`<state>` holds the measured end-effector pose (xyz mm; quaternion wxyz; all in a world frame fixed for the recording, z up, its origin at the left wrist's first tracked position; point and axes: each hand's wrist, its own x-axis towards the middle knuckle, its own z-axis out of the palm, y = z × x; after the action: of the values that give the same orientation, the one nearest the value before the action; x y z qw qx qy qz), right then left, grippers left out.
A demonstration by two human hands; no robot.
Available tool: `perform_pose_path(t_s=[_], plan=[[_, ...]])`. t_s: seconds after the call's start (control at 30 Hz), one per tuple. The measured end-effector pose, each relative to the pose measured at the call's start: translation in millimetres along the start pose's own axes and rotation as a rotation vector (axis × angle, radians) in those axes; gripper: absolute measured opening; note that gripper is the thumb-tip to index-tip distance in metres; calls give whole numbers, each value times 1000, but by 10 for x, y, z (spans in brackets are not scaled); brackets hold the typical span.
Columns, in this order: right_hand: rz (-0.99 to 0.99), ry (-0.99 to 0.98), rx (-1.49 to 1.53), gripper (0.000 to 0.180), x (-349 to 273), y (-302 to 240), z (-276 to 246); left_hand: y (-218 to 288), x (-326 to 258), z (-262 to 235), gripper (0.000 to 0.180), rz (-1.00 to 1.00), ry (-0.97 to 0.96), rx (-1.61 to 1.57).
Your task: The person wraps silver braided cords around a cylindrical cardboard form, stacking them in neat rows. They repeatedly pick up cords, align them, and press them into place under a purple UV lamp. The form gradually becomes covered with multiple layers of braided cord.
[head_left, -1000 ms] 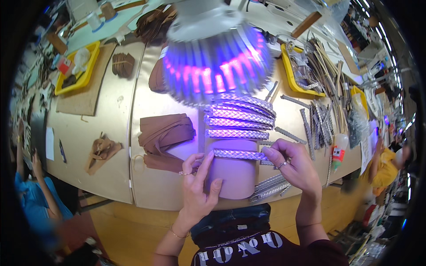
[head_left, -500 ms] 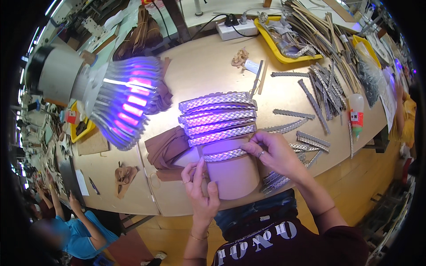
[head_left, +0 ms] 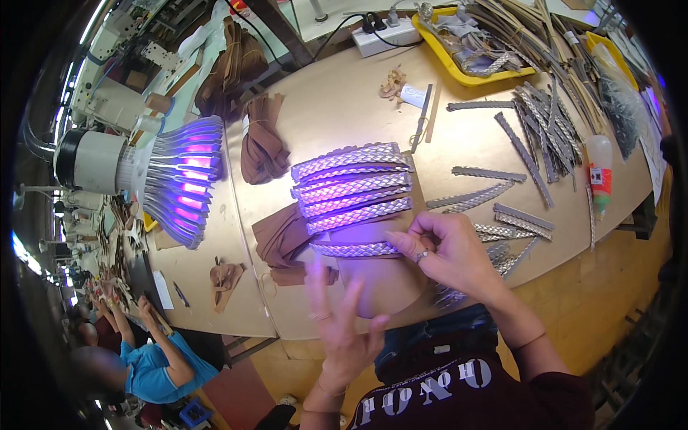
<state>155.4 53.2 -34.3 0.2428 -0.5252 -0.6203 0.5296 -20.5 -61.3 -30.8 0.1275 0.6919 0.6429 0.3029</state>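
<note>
My right hand (head_left: 451, 256) pinches the right end of a silvery braided strip (head_left: 347, 249) between thumb and fingers; a ring shows on it. This strip lies across a tan curved form or board (head_left: 373, 283) near the table's front edge. Beyond it, several more braided strips (head_left: 351, 188) lie side by side in a row across the same form. My left hand (head_left: 345, 326) is blurred, its fingers spread over the front left of the form, holding nothing. Folded brown strips (head_left: 281, 236) lie left of the form.
A lamp (head_left: 185, 183) with a finned head glows purple at the left. Loose braided pieces (head_left: 545, 129), a squeeze bottle (head_left: 599, 172) and a yellow tray (head_left: 466, 72) are at the right. A white power strip (head_left: 387, 37) sits at the back. A person in blue (head_left: 168, 362) works at lower left.
My left hand has come off the strip's left end and drawn back toward me, its fingers spreading. The right hand keeps its pinch. The whole view has shifted, the lamp appearing farther left.
</note>
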Motion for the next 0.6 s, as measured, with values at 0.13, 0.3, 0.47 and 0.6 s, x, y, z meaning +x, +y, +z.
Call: perform_pose_path(t_s=[0.13,0.3,0.47,0.6], plan=[[24,-27,-37,34,5,-16,-39,28,127,30,67,-16,-205,-31],[22,-99,76,30,-56,29,-75,86,186,-34,69,-12,-286,63],[50,-176,94,27,-66,-13,-156,139,208,-24,71,-12,-309,153],[46,-197,73,26,-57,-98,-190,158,216,0,70,16,-295,206]])
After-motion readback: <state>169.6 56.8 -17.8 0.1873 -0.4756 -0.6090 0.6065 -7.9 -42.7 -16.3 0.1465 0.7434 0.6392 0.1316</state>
